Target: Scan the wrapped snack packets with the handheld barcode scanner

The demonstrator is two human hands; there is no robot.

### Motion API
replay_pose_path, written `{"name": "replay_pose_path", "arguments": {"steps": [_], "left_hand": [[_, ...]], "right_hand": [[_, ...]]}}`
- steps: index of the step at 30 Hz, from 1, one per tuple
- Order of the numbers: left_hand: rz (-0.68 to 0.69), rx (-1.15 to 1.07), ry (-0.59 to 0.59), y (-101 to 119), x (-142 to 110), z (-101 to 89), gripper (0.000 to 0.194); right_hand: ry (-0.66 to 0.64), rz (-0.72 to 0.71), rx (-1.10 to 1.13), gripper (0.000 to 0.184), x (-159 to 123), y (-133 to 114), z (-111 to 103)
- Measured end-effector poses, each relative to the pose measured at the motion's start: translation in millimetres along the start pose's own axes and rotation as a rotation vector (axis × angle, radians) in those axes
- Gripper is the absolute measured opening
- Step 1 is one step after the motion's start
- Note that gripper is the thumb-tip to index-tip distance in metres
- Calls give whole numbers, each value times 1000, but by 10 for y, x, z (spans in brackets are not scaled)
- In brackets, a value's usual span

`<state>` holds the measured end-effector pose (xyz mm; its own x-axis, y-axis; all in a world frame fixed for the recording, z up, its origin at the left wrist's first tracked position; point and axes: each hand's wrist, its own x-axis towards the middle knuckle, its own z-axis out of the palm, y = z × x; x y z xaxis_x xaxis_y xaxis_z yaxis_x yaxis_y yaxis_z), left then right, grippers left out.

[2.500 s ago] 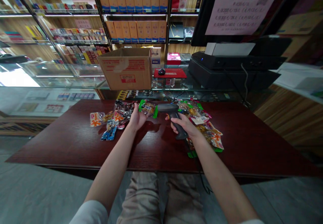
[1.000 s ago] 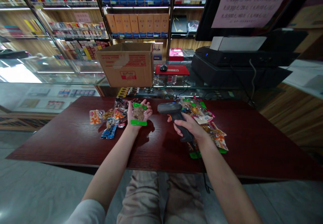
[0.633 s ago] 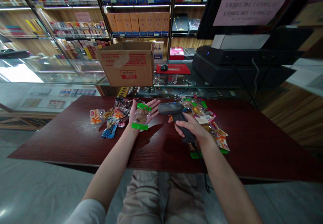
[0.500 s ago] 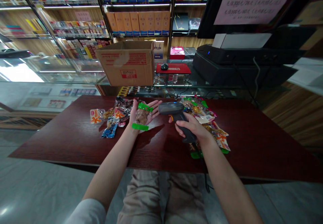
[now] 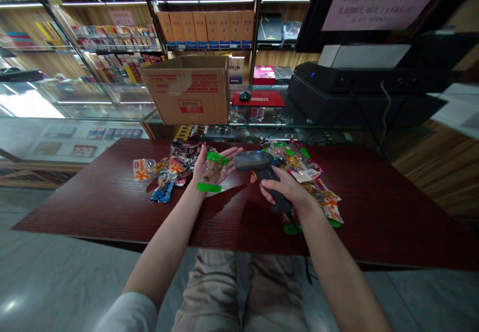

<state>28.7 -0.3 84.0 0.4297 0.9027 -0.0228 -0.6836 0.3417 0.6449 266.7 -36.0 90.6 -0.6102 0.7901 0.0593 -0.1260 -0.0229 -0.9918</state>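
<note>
On the upturned palm of my left hand (image 5: 199,168) rests a clear snack packet (image 5: 213,170) with green ends and brown pieces inside. The fingers of that hand are stretched out, and the packet is held on the palm and inner fingers. My right hand (image 5: 280,188) is wrapped round the handle of a dark grey barcode scanner (image 5: 254,161). Its head points left at the packet, close to my left fingertips. Left of my left hand is a pile of snack packets (image 5: 162,187); behind and beside my right hand lies another pile of packets (image 5: 295,162).
A cardboard box (image 5: 190,90) stands on the glass counter (image 5: 269,131) beyond the dark red table (image 5: 93,192). A mouse (image 5: 244,96) lies on a red mat (image 5: 267,99). Black equipment (image 5: 329,97) fills the back right. The scanner's cable (image 5: 307,259) hangs over the front edge.
The camera view has shifted slightly. Both hands keep nearly the same pose, with the packet on the left palm and the scanner in the right hand.
</note>
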Motion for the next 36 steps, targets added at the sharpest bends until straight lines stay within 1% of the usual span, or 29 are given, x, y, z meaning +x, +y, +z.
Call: {"name": "replay_pose_path", "arguments": {"steps": [9,14,19,23,26,31,36], "left_hand": [[78,-87,-12,-23,60,-43,82],[69,-55,-30,-10,43,-57,87],[83,-42,-11,-9,48,-44,87],[82,-26,14,9,37,-15,84],[78,-12,7,18,22,-4,84],[73,-24,-35,16,19,-37,84],[25,-41,-15,20,31,-73,83]], "right_hand": [[-29,46,23,30,-16,47,-10],[-22,14,60,31,-18,35,-7],[-30,3,46,33,-32,13,-10],[1,-11,13,34,-35,23,-30],[20,-23,6,34,-29,23,-41],[100,-20,33,35,-20,-9,-63],[139,-67,107,33,-51,-60,-123]]}}
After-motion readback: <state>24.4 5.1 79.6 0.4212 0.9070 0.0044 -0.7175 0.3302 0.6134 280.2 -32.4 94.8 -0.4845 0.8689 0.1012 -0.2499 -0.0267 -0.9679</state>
